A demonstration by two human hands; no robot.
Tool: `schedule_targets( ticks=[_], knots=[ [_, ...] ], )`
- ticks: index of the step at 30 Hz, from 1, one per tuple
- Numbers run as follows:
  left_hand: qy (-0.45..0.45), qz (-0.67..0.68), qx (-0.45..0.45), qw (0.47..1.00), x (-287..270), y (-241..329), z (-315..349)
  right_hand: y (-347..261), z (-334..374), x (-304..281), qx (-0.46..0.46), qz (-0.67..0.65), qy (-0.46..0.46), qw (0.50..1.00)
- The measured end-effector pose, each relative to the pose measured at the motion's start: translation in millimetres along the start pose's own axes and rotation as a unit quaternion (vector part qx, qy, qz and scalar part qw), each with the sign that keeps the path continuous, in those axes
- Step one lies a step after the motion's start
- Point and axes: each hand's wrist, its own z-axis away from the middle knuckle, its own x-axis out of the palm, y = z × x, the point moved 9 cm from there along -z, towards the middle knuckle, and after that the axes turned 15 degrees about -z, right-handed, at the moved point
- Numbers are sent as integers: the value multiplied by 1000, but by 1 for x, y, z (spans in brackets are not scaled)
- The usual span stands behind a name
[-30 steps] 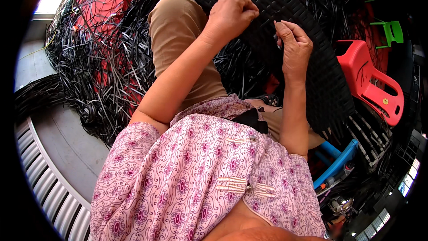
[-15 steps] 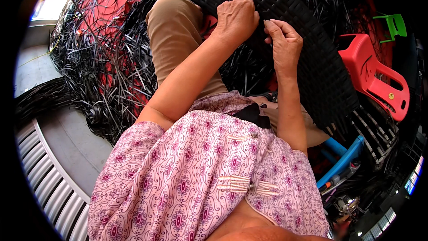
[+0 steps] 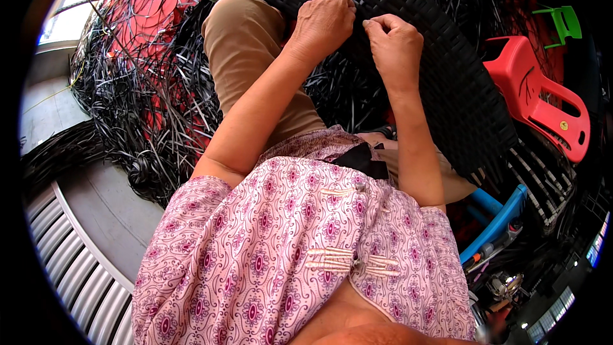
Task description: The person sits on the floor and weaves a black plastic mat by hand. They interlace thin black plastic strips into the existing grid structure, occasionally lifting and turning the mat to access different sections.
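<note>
A black woven panel (image 3: pixel 447 67), made of flat strips, slants across my lap from the upper middle toward the right. At its near edge my left hand (image 3: pixel 324 22) is closed, knuckles up, and its fingertips are hidden. A short gap to the right, my right hand (image 3: pixel 397 48) pinches thumb and forefinger together over the panel. Whatever sits in either grip is too dark against the black weave to make out. Loose black strips (image 3: pixel 348 92) lie under the panel between my forearms.
Tangled black strips (image 3: pixel 159 76) cover a red surface at the left. A metal slatted bench (image 3: pixel 83 262) stands at lower left. On the right are a red plastic chair (image 3: pixel 543 99), a green chair (image 3: pixel 565 23) and a blue plastic piece (image 3: pixel 501 220) beside tools.
Both hands have shifted a little left along the panel's edge. My right hand has turned so that more of its back shows. The whole view has moved slightly.
</note>
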Motion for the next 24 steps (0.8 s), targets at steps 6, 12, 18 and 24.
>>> schedule_targets(
  ticks=[6, 12, 18, 24],
  knots=[
    [-1, 17, -7, 1000, 3, -3, 3, -3, -9, 10, -29, 140, -13, 990],
    [-7, 8, -39, 999, 4, -4, 5, -6, -15, 19, -36, 181, -42, 982],
    [-28, -4, -63, 998, 7, -7, 7, -3, -20, 24, -4, 204, -66, 977],
    [-58, 84, -72, 992, 8, -13, 11, -6, -21, 25, -15, 225, -65, 972]
  ],
)
